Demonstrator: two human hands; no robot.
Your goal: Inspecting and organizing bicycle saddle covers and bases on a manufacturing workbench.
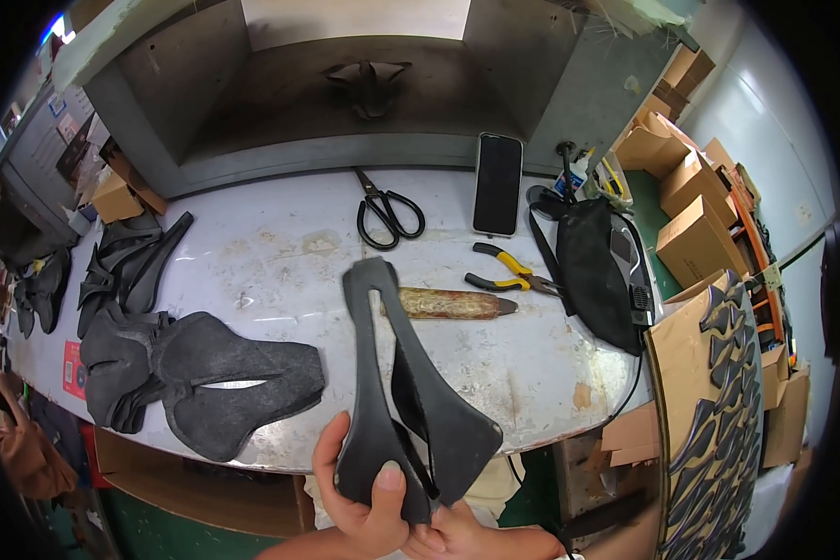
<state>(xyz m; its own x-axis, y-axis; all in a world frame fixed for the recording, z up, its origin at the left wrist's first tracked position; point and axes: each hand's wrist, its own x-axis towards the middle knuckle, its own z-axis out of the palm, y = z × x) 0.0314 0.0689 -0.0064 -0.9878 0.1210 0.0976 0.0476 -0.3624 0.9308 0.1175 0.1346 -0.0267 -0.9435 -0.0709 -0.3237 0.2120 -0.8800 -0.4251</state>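
You hold a black saddle-shaped piece over the near edge of the desk.

Your left hand (364, 499) grips the wide end of the black forked piece (397, 401), with the thumb pressed flat on its top; your right hand (457, 537) pinches the same end from below, its fingers closed. The piece is smooth, thin and stiff, with a long slot in the middle. Just beside it, to the left, a stack of matte, rough black pieces (205, 373) lies on the scratched white desk (280, 252). Behind it lie a brown wooden-handled tool (448, 303), yellow pliers (509, 275), black scissors (387, 213), a dark phone (497, 184) and a black bag (593, 271).
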